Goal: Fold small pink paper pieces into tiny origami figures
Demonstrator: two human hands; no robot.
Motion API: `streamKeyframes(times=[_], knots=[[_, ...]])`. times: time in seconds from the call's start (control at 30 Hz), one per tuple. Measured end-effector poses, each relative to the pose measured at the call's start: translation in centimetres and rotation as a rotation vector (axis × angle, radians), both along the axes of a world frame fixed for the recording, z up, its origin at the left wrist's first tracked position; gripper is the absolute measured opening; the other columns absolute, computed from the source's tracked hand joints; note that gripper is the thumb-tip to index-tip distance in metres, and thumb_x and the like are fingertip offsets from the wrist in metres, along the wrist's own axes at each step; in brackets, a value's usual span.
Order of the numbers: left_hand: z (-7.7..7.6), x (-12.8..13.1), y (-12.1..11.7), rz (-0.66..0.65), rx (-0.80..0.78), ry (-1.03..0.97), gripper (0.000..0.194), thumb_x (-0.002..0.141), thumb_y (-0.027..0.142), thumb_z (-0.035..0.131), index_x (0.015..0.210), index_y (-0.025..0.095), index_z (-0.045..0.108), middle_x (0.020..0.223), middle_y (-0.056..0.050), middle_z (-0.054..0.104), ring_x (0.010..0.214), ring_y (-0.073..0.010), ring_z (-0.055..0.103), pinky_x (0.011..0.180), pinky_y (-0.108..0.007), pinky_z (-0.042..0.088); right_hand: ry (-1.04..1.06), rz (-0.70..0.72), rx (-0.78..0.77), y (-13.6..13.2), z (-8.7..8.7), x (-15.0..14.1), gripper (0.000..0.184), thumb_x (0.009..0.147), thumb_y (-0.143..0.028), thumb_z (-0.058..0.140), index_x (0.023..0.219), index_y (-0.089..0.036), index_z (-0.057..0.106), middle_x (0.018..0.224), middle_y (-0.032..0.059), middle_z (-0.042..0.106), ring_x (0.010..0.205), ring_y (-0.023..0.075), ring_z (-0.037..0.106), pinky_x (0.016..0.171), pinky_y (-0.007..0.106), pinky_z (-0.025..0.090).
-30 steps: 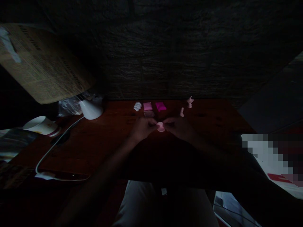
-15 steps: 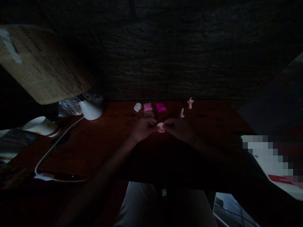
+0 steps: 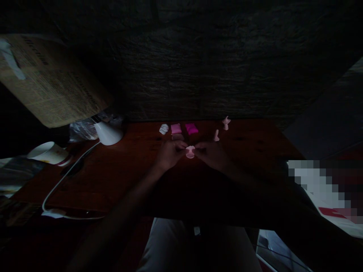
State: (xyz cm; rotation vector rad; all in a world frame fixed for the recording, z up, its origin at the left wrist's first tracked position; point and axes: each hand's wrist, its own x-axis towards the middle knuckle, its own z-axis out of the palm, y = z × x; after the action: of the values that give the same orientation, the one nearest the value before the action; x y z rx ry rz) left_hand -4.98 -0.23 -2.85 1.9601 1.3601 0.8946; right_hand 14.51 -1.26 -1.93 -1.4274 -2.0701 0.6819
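Pinching opposite edges of a pale pink, rounded, clay-like piece (image 3: 190, 152), the left hand (image 3: 171, 154) and right hand (image 3: 213, 153) work at a reddish-brown wooden table (image 3: 127, 151), near a magenta square pad (image 3: 191, 129). Their grip remains unchanged; the view shifts slightly.

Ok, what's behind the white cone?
Crumpled clear plastic shows past the left edge of the cone. Whatever sits directly behind is covered, and shadow hides more.

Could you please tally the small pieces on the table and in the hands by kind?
White crumpled lump: 1
Squarish pads, pink pad and magenta pad: 2
Pale pink shaped pieces: 2
Dull brownish piece, partly hidden: 1
Light pink held piece: 1
Total: 7
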Motion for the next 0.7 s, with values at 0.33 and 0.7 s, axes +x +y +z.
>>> streamKeyframes(times=[0.33, 0.7], knots=[[-0.20, -0.55, 0.12, -0.098, 0.054, 0.067, 0.013, 0.089, 0.025, 0.066, 0.086, 0.018, 0.076, 0.082, -0.003, 0.075, 0.077, -0.0173, 0.069, 0.073, -0.029, 0.052, -0.013, -0.013, 0.043, 0.08, -0.32, -0.17, 0.018, 0.090, -0.016, 0.061, 0.088, -0.020, 0.078, 0.091, 0.0054, 0.080, 0.081, 0.0201, 0.073, 0.074, 0.030, 0.049], [0.30, 0.04, -0.12, -0.130, -0.291, -0.443, 0.033, 0.077, 0.034, 0.082, 0.101, 0.014, 0.074, 0.113, -0.010, 0.071, 0.092, -0.0192, 0.072, 0.076, -0.031, 0.062, 0.219, -0.071, 0.085, 0.13, -0.43, 0.02, 0.016, 0.092, -0.021, 0.061, 0.098, -0.021, 0.076, 0.083, 0.0022, 0.079, 0.070, 0.0168, 0.072, 0.071, 0.028, 0.052]])
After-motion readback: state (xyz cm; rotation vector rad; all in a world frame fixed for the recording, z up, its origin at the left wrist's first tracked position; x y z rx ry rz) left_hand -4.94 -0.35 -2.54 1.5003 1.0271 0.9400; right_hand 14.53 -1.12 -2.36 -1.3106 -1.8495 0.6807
